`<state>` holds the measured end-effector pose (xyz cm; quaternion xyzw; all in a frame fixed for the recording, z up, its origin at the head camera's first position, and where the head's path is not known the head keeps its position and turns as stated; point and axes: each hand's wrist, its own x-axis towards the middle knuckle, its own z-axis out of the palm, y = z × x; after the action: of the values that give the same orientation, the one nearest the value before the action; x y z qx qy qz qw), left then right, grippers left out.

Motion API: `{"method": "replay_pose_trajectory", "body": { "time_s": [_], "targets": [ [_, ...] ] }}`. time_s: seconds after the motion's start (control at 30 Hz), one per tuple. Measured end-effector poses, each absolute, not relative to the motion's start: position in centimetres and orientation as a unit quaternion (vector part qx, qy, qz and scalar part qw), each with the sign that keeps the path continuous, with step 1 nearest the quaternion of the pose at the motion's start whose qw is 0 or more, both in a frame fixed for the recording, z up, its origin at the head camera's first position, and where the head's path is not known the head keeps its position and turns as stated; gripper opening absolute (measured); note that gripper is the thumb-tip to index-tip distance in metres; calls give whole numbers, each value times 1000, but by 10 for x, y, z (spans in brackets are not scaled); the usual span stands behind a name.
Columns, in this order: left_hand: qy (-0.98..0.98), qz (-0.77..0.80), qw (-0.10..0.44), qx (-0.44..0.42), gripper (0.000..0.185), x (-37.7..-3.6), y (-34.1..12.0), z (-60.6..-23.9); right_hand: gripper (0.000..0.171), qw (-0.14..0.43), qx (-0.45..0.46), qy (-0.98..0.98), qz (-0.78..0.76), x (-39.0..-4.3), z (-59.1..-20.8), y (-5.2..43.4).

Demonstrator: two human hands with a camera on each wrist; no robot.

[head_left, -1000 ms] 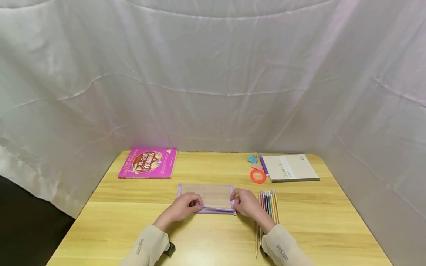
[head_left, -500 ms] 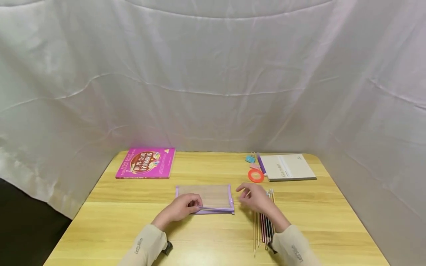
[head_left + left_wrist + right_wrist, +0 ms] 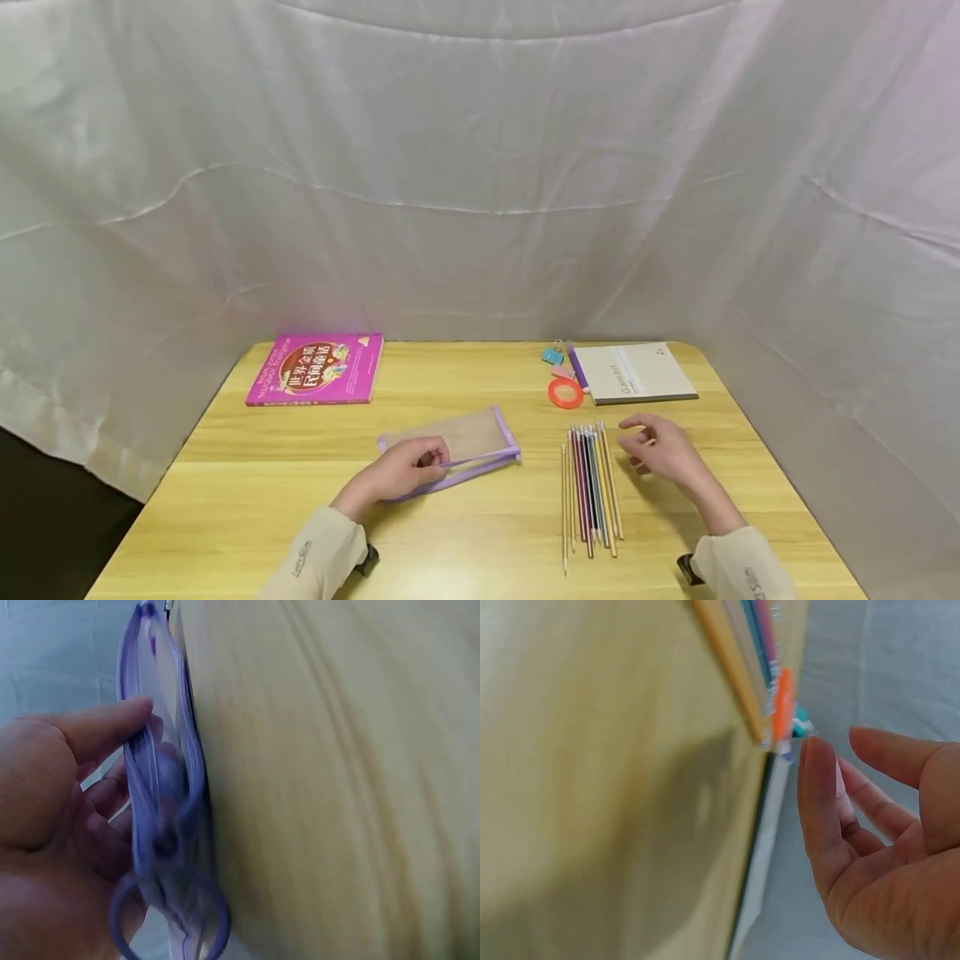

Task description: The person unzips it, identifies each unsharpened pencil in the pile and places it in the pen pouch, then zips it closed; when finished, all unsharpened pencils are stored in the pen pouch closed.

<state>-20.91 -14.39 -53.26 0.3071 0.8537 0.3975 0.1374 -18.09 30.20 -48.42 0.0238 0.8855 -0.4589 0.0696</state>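
A see-through zip pouch [image 3: 465,431] with purple trim lies slanted on the table, left of centre. My left hand [image 3: 401,468] pinches the near edge of its mouth between thumb and fingers. In the left wrist view the purple zipper edges [image 3: 191,735] stand apart, and a purple ring hangs at the near end. Several pencils [image 3: 588,492] lie side by side to the right of the pouch. Just right of them hovers my right hand [image 3: 663,450], fingers loosely bent with nothing in them; the right wrist view shows a gap between thumb and fingertips.
At the back left lies a pink book [image 3: 318,369]. Toward the back right are a notebook [image 3: 637,372], a purple pen [image 3: 577,369], an orange-red ring [image 3: 565,393], a small pink block [image 3: 563,372] and a teal clip [image 3: 552,357]. Grey curtains [image 3: 480,275] surround the table.
My right hand has left the pouch's right end and moved right, past the pencils, uncovering them. The pouch has turned, its right end swinging away from me, with my left hand still holding it.
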Motion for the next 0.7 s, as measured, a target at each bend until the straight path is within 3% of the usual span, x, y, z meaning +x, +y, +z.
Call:
{"method": "replay_pose_trajectory", "body": {
  "time_s": [0.33, 0.7],
  "targets": [
    [818, 469, 199, 268, 6, -209, -141, -533, 41, 113, 43, 869, -480, -180, -512, 299],
    [729, 600, 272, 188, 15, -211, -144, -542, 52, 126, 47, 863, -486, -183, -515, 293]
  ]
}}
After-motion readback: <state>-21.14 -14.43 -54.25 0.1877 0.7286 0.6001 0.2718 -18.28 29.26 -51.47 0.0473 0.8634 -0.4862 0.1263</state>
